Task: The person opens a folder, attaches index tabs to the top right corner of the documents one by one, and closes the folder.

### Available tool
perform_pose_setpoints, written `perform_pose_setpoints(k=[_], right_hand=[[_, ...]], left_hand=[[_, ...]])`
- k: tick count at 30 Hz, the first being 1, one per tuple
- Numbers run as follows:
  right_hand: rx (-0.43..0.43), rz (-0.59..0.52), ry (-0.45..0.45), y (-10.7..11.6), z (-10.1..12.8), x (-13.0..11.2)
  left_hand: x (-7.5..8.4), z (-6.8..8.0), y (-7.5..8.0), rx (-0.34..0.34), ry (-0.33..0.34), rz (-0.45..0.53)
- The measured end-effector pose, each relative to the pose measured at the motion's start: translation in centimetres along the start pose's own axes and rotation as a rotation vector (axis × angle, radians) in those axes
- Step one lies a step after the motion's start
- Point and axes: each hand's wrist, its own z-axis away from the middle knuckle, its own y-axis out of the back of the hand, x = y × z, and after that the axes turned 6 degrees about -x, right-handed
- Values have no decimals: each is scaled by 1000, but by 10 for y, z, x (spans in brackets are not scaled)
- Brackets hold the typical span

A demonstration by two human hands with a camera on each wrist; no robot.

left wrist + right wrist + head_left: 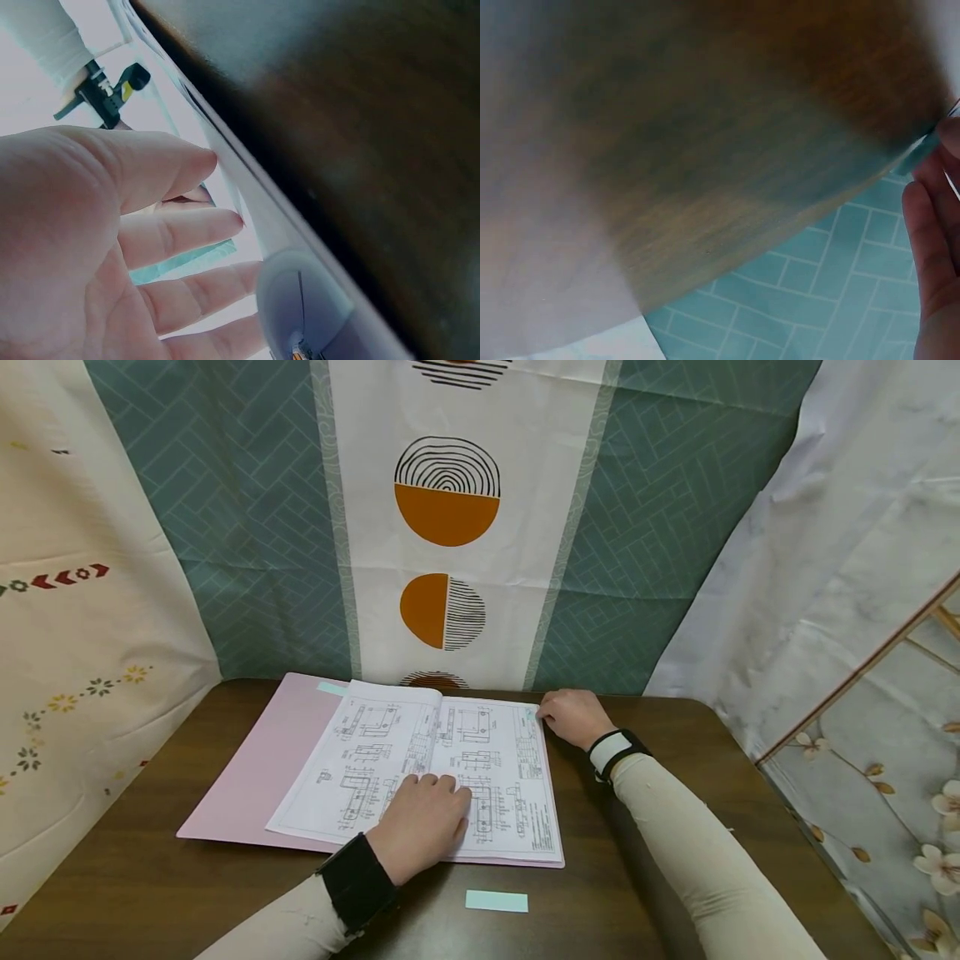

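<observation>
Left hand flat on drawing sheet, right hand pinching its far corner

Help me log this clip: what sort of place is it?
Probably a makeshift desk setup: a dark wooden table, patterned cloth backdrops hung around it, and white technical drawings on an open pink folder.

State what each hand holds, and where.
The left hand holds nothing; it rests flat on the drawing sheet. The right hand pinches that sheet's far right corner.
</observation>
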Motion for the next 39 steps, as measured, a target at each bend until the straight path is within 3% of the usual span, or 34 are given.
perform_pose_setpoints(k=[3, 8, 12, 15, 19, 24, 27, 33, 39], right_hand=[[-4, -11, 9, 0, 1, 0], [-11, -27, 8, 0, 4, 0], [-30, -42, 3, 2, 6, 0], [-31, -43, 0, 3, 7, 1], [-17, -38, 12, 2, 10, 2], [-7, -36, 35, 1, 10, 3], [-10, -34, 46, 2, 11, 3], [-18, -29, 47, 3, 12, 4], [-29, -25, 43, 0, 12, 4]], left_hand=[[-1, -2, 4, -31, -1, -3], [-1, -13, 23, -145, -29, -16], [2, -34, 35, -210, -55, -30], [4, -57, 35, -244, -83, -67], [7, -91, 26, -254, -112, -135], [3, -136, -1, -248, -123, -212], [-2, -154, -14, -272, -135, -219], [-6, -161, -20, -242, -152, -229], [-9, -168, -33, -276, -126, -186]])
